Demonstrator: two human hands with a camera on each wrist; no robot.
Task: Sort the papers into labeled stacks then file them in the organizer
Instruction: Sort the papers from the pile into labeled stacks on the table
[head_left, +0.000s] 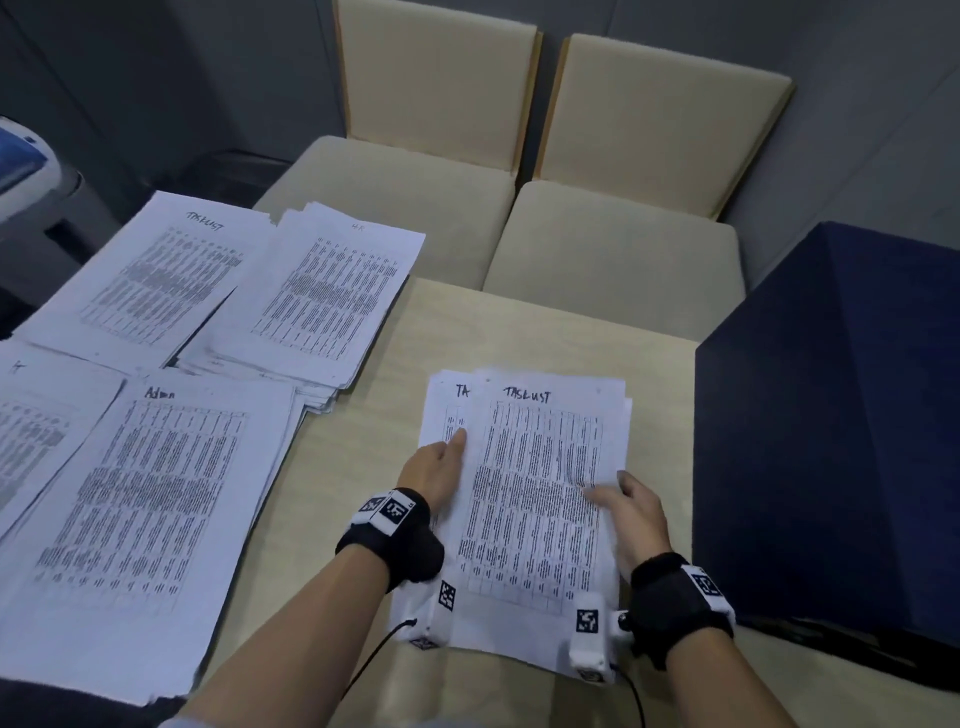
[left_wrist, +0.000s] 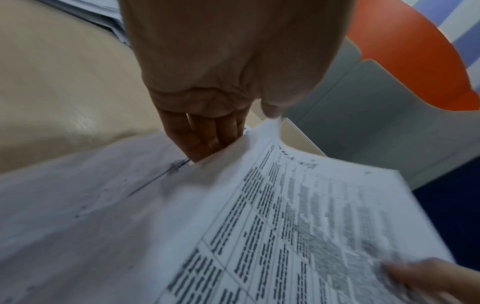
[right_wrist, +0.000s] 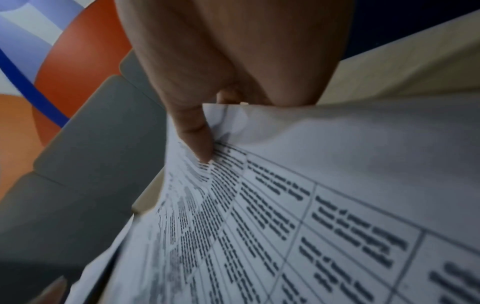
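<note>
**A:** What writing could you read?

**B:** The top sheet (head_left: 540, 488) of the unsorted pile (head_left: 441, 410) was headed "TASKLIST" by hand, above a printed table too blurred to read. The sheet under it showed only "TA", the rest covered. Across the counter (head_left: 363, 415), the far-left stack (head_left: 150, 275) also read "TASKLIST", the stack beside it (head_left: 332, 291) "HR", and the near stack (head_left: 150, 499) "Admin". A fourth stack (head_left: 31, 415) at the left edge had a heading I couldn't make out.

**A:** And the hands?

**B:** The left hand (head_left: 434, 470) had its fingers (left_wrist: 200, 133) slipped under the top sheet's left edge, straight and together, thumb lying on the sheet below. The right hand (head_left: 631, 512) pinched the sheet's right edge, thumb (right_wrist: 197, 135) on top, the other fingers hidden beneath the paper. The sheet was lifted and bowed between them, the pile lying on the counter right in front of the person.

**A:** Anything cut off?

**B:** The "Admin" stack ran past the counter's near edge, and the fourth stack was cropped by the frame. A dark blue box (head_left: 831, 415) stood just right of the pile, its lower part out of view; whether it was the organizer, I couldn't tell.

**A:** Room to move?

**B:** Bare counter lay between the pile and the "Admin" stack. Two cream chairs (head_left: 613, 249) sat beyond the far edge.
</note>
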